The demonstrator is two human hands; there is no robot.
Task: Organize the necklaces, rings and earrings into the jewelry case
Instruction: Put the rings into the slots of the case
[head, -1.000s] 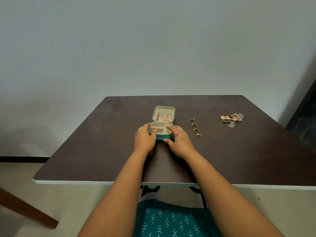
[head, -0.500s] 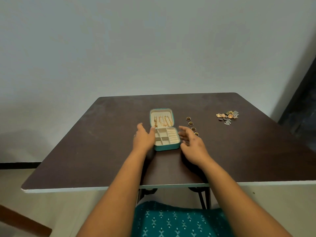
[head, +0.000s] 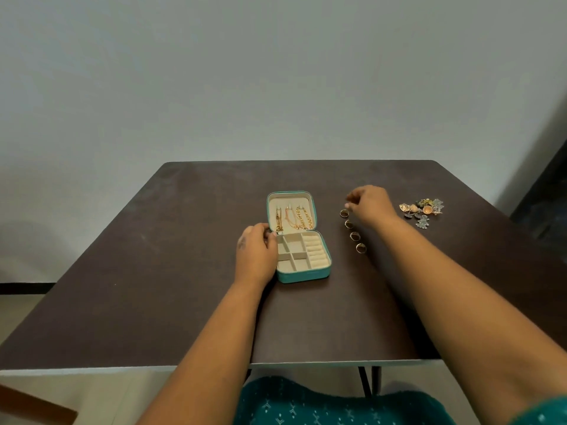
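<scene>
The teal jewelry case lies open mid-table, its cream tray divided into small compartments and ring rolls. Gold necklaces hang inside the raised lid. My left hand holds the case at its left side, fingers curved against the corner by the hinge. To the right of the case lies a row of several rings. My right hand hovers at the far end of that row, fingertips drawn together just above the farthest ring, holding nothing. A small heap of earrings lies farther right.
The dark brown table stands against a plain grey wall. A dark panel stands at the right edge beyond the table corner. My teal patterned clothing shows below the front edge, next to black table legs.
My right hand left the case and reached right and away to the far end of the ring row. The case now lies fully open, and my left hand stays at its left side.
</scene>
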